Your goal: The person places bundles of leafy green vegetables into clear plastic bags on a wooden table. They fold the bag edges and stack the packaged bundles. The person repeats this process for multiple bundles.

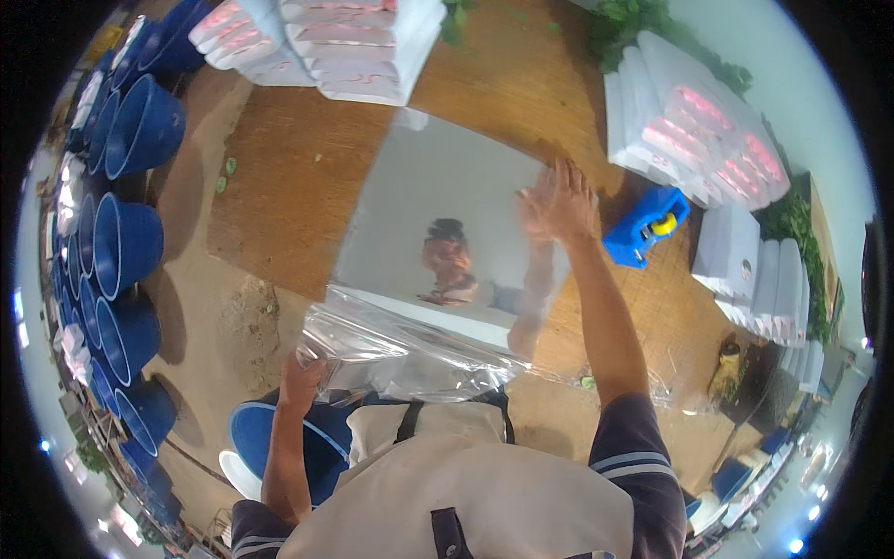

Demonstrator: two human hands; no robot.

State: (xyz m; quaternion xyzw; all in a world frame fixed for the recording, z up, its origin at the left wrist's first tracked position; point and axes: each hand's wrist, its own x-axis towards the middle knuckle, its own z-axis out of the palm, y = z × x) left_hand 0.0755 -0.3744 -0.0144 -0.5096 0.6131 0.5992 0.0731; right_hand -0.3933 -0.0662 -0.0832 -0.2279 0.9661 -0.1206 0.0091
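A reflective sheet [419, 189] lies on the wooden table, mirroring part of the person above it. Clear plastic film [405, 349] crosses its near end in creases and hangs over the table's near edge. My left hand [304, 374] pinches the film's left corner. Flat on the sheet's right side rests my right hand [562, 202], fingers pointing away. Just right of that hand stands a blue tape dispenser [639, 230] with a yellow core.
White wrapped bundles with pink showing [356, 49] are stacked at the table's far side, and more bundles [691, 126] at the right with green foliage [628, 21]. Blue buckets [129, 244] line the floor at left; another blue bucket [262, 433] is beside my left arm.
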